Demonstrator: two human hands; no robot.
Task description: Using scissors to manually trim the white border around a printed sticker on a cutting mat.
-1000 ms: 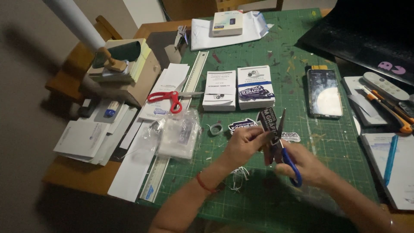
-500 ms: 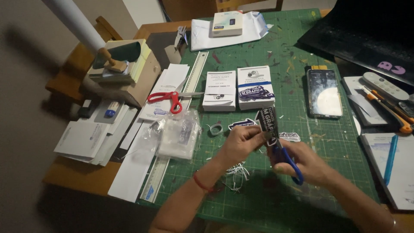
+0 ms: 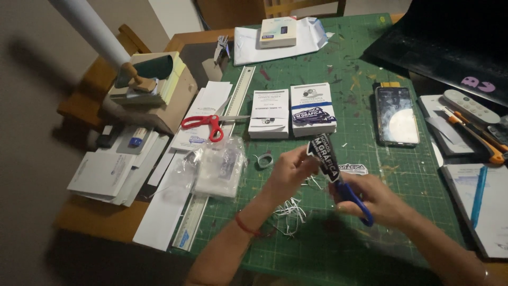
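Item: black printed sticker [image 3: 324,158], irregular outline, white lettering on a dark ground with a thin pale border. We are holding it tilted above the green cutting mat [image 3: 338,249], toward the mat's near half. Our left hand [image 3: 288,172] is pinching its left edge, fingers clamped on the sticker. Our right hand [image 3: 378,198] is gripping blue-handled scissors [image 3: 352,196], fingers closed through and around the handles; the blades are meeting the sticker's lower edge, though motion blur is keeping us from telling how far they are parted.

On the mat, below the left hand: a small heap of white paper trimmings [image 3: 290,211]. Just right of the held sticker, another cut sticker [image 3: 353,169] is lying flat on the mat. Beyond the hands, toward the mat's centre: two stacks of white cards [image 3: 269,113] side by side, the right one topped with dark stickers. Right of those: a phone [image 3: 396,115] lying face up. At the mat's left edge: a long ruler [image 3: 222,159], red-handled scissors [image 3: 203,124] across it, and clear plastic bags [image 3: 219,167]. At the mat's far edge: a small box [image 3: 279,32] on white paper. Off the mat's right side: an orange utility knife [image 3: 479,139] and a blue pen [image 3: 479,195]. The mat is covering most of the wooden table [image 3: 95,222].
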